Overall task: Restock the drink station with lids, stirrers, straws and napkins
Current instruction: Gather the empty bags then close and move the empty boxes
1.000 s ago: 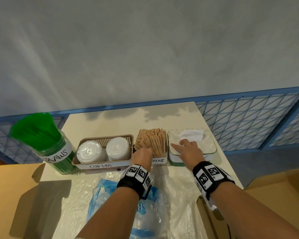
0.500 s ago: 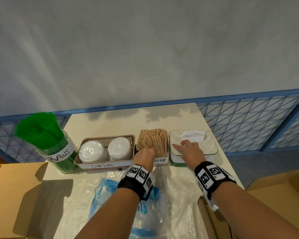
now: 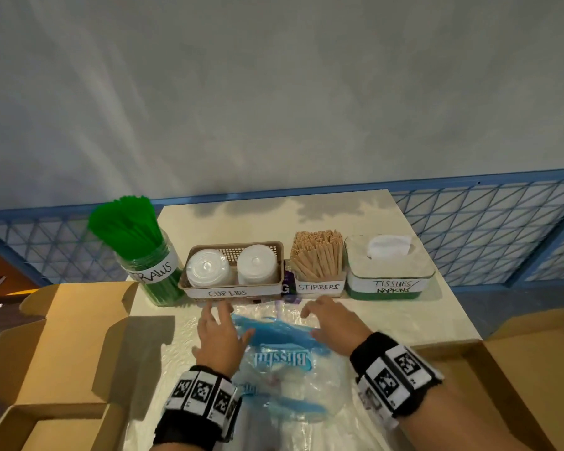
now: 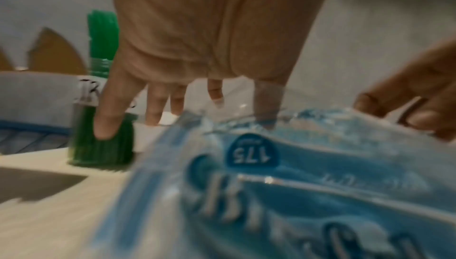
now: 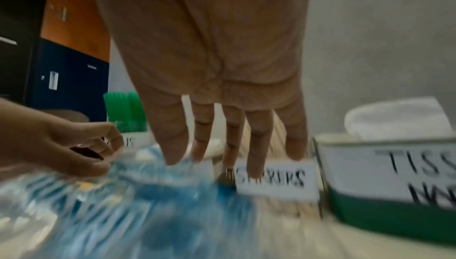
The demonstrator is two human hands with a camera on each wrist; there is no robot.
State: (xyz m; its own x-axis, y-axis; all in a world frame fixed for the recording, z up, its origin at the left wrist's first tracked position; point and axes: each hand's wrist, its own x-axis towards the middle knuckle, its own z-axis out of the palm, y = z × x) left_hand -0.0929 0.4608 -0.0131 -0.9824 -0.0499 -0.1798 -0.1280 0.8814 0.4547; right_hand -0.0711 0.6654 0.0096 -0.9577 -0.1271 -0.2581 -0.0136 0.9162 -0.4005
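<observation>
Now both hands hovered over the blue plastic bag [image 3: 280, 356] at the worktop's near edge. L hand [image 3: 220, 336] & R hand [image 3: 334, 323]: grip released, fingers spread, holding nothing.

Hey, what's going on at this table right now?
A person is restocking a drink station. Both hands, left hand and right hand, reach with spread fingers over a blue and clear plastic pack on the table. Behind it stand the straw jar, lid basket, stirrers and napkin box, all looking full.
</observation>
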